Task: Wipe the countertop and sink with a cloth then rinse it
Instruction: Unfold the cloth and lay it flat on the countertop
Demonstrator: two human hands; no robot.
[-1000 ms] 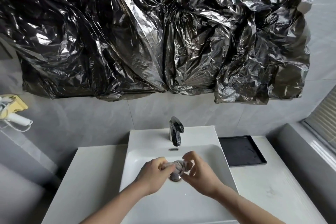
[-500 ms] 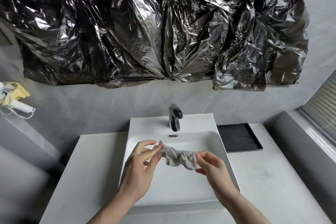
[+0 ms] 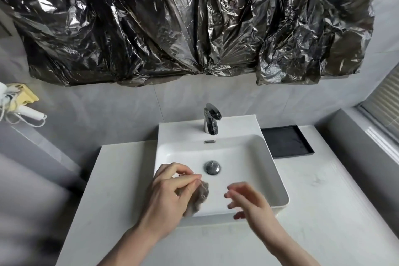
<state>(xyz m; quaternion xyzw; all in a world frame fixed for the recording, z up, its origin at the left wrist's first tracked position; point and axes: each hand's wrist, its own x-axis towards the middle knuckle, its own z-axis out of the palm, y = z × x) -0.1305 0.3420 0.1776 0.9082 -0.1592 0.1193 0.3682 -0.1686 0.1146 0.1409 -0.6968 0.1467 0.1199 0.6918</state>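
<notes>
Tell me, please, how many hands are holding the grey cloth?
1: the left hand grips the crumpled grey cloth over the white ceramic sink; the right hand hangs open beside it, holding nothing.

Only one view is given, taken from a wide-angle camera worn on the head. The scene is looked at from above and in front, facing forward and down at the white sink (image 3: 218, 179) and the tiled wall behind it. The sink is seen from near, within arm's reach.
</notes>
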